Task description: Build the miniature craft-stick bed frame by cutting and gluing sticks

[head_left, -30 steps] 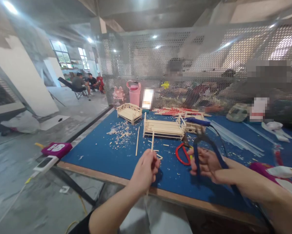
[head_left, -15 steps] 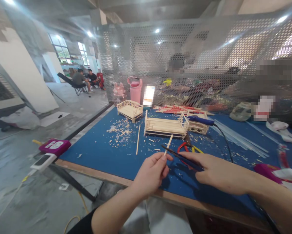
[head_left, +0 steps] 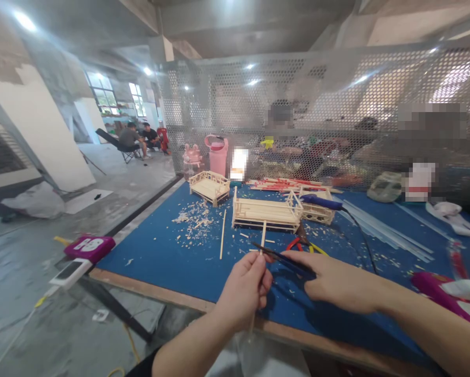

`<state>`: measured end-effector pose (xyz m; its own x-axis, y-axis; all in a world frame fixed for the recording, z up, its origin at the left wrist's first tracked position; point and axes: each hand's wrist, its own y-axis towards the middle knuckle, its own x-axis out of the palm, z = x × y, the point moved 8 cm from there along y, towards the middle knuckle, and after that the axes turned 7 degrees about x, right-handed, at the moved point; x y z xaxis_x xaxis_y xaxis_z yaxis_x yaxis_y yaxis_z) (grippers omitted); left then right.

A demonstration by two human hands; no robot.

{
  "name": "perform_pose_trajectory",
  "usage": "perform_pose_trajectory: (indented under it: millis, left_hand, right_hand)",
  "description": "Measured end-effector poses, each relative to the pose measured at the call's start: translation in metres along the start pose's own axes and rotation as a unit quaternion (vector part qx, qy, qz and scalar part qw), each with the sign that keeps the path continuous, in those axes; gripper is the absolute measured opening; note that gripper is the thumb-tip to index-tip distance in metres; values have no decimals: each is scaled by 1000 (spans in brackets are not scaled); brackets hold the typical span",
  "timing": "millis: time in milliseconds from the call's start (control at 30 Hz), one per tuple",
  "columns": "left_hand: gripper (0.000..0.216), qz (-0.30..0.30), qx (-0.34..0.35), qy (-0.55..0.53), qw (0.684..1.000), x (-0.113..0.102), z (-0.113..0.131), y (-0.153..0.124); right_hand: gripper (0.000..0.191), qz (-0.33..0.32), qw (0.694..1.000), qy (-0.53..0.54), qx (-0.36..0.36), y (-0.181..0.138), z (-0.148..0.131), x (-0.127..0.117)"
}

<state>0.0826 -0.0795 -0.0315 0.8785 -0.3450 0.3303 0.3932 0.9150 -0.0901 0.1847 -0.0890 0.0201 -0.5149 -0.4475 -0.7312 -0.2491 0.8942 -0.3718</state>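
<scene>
My left hand [head_left: 244, 292] is closed in a pinch on a thin wooden stick [head_left: 263, 234] that stands nearly upright above the fingers. My right hand [head_left: 331, 281] is closed on dark-handled cutters [head_left: 284, 258], whose jaws point left and meet the stick just above my left fingers. Both hands hover over the near part of a blue mat [head_left: 168, 256]. Behind them stands a small wooden bed model [head_left: 267, 210].
A second wooden bed model [head_left: 209, 184], wood scraps [head_left: 193, 221], a loose stick [head_left: 222, 233], red-handled pliers [head_left: 298, 242] and a blue corded tool [head_left: 320, 201] lie on the mat. A pink bottle [head_left: 217, 153] and mesh screen [head_left: 337, 99] stand behind. People sit beyond.
My right hand swung the cutters from an upright hold to lie level against the stick. The stick tilted right half a second ago and now stands nearly upright again.
</scene>
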Motion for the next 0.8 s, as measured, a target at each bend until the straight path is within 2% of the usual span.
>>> perform_pose_trajectory:
  millis: [67, 133, 167, 233, 267, 300, 333, 367, 400, 467, 500, 533, 600, 667, 800]
  left_hand:
    - [26, 13, 9, 72, 997, -8, 11, 3]
    - [27, 26, 65, 228, 971, -22, 38, 7]
    - [27, 19, 118, 343, 932, -27, 56, 10]
    - [27, 45, 233, 557, 796, -35, 92, 15]
    - [28, 61, 248, 628, 735, -40, 101, 20]
    - [27, 63, 258, 662, 701, -44, 106, 27]
    - [26, 44, 261, 672, 692, -46, 104, 35]
    - [24, 36, 256, 658, 707, -49, 101, 44]
    - [21, 41, 237, 616, 750, -52, 96, 52]
    - [17, 46, 139, 458, 877, -57, 73, 67]
    - [16, 53, 73, 360, 929, -56, 58, 70]
    - [15, 49, 31, 299, 952, -49, 46, 71]
    - [12, 44, -25, 182, 982, -32, 29, 70]
    - [10, 43, -34, 90, 994, -17, 22, 68]
    - [10, 57, -16, 63, 996, -16, 20, 72]
  right_hand:
    - [70, 33, 999, -31, 19, 1, 10, -9]
    - [70, 71, 995, -54, 34, -1, 25, -22]
    - [70, 90, 994, -56, 40, -3, 34, -28]
    - [70, 120, 990, -48, 56, -7, 50, -37]
    - [71, 134, 988, -43, 67, -10, 58, -40]
    - [72, 144, 986, -38, 78, -12, 64, -41]
    - [73, 150, 984, -35, 87, -13, 69, -41]
    - [74, 152, 984, -32, 92, -14, 71, -39]
    - [75, 153, 984, -28, 91, -15, 72, -36]
    - [73, 151, 985, -20, 78, -13, 71, -30]
    - [71, 153, 986, -15, 71, -12, 70, -28]
    - [71, 157, 985, -12, 68, -11, 69, -27]
    - [69, 171, 983, -13, 62, -8, 67, -27]
    - [67, 180, 982, -14, 53, -6, 65, -27]
    - [64, 186, 982, -10, 36, -5, 61, -27]
